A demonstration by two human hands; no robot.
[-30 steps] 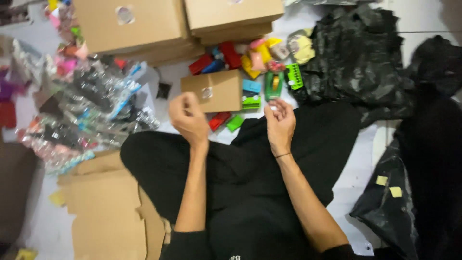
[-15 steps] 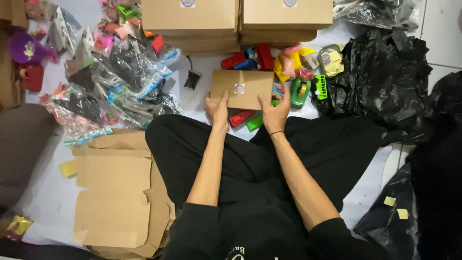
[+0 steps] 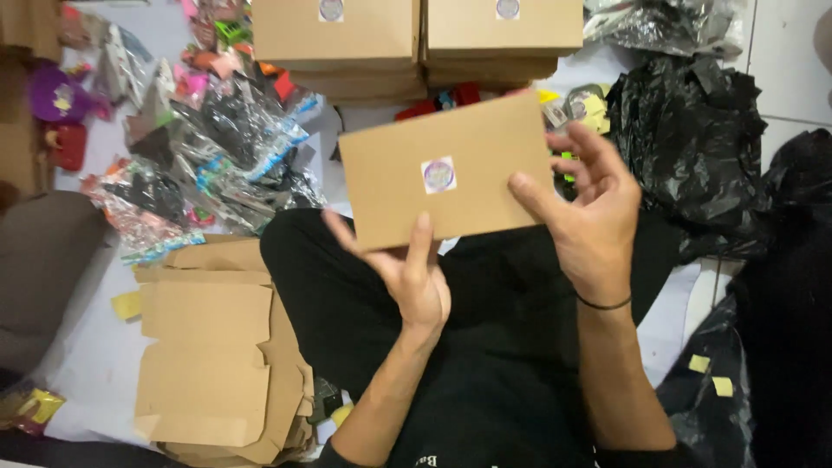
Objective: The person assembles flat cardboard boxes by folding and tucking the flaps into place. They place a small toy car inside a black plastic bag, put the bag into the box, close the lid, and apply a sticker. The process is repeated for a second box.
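Observation:
I hold a closed brown cardboard box with a round sticker on its top, lifted above my lap. My left hand supports it from below, fingers on its near edge. The box's right end is gripped by my right hand, thumb on top and fingers spread behind. My legs in black trousers are crossed under the box.
Two stacks of similar closed boxes stand at the far side. Clear bags of small colourful toys lie at the left. Flat unfolded cardboard blanks are piled at my left knee. Black plastic bags fill the right.
The box has been picked up from the floor in front of my legs and raised toward me. Both hands came up with it.

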